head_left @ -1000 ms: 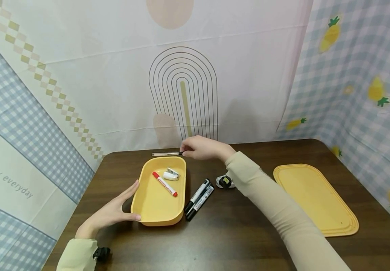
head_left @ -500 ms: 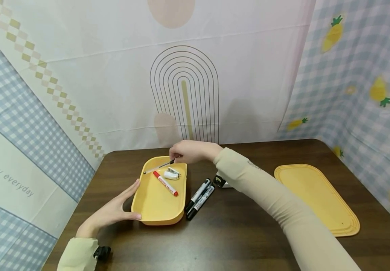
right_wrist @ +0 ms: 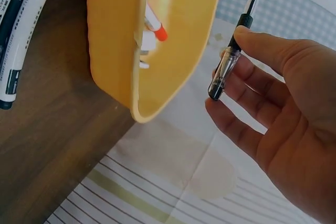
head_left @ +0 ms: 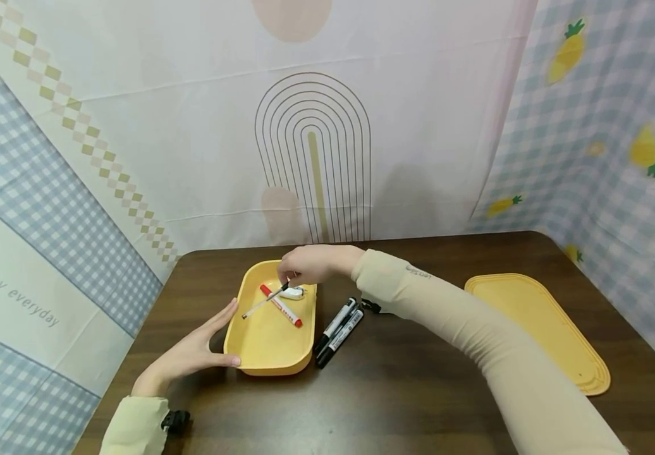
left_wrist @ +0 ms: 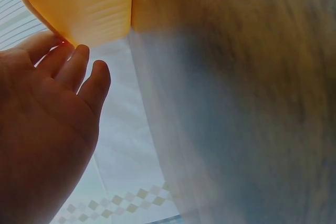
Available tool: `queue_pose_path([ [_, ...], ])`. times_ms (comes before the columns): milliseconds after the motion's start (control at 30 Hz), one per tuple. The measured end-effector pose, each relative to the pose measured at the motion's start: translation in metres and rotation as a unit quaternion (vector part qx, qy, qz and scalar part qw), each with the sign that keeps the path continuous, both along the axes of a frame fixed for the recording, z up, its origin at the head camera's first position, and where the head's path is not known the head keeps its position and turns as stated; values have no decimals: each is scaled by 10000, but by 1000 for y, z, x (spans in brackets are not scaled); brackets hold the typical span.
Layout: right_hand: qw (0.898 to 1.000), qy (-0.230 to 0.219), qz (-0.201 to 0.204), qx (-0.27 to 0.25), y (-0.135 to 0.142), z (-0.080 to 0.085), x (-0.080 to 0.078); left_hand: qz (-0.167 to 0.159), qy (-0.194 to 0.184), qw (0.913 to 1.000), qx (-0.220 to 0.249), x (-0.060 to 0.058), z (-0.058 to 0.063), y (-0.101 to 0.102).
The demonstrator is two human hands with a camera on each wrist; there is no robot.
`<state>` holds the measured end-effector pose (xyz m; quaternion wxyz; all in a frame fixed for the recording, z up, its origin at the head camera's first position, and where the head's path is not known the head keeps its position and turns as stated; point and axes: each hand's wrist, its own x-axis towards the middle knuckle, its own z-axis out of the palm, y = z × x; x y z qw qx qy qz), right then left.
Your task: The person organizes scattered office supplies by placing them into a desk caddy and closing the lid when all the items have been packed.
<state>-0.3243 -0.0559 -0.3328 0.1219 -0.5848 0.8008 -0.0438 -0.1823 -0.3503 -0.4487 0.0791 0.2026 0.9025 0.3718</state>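
Note:
My right hand pinches a clear-barrelled gel pen by its black grip end, between thumb and fingers. The pen slants over the yellow bin, its far end pointing left toward me. Inside the bin lie a red-and-white marker and a small white stapler, partly hidden by my right hand. Against the bin's left side rests my left hand, thumb at the near corner and fingers extended along the rim. The left wrist view shows those fingertips touching the bin's edge.
Black-and-white markers lie just right of the bin. Beyond them a small black item is mostly covered by my right sleeve. A flat yellow lid lies at the table's right. A patterned cloth wall rises behind the table.
My right hand has lifted the pen from the table behind the bin and brought it forward over the bin, tilting it. The left hand has stayed on the bin's side.

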Motion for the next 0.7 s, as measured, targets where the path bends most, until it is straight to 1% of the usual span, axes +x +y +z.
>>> queue_pose_path([
  [133,9998,57,110,128,-8,-5,5,-1,26,10000,-27,0,1,0],
  [367,9959,606,409,526,-16,-17,15,-25,52,10000,-12,-2,2,1],
  [533,9927,755,476,815,-16,-21,24,-34,11,10000,4,-1,2,1],
  [700,9883,909,517,1110,-15,-32,30,12,-13,10000,29,0,2,1],
])
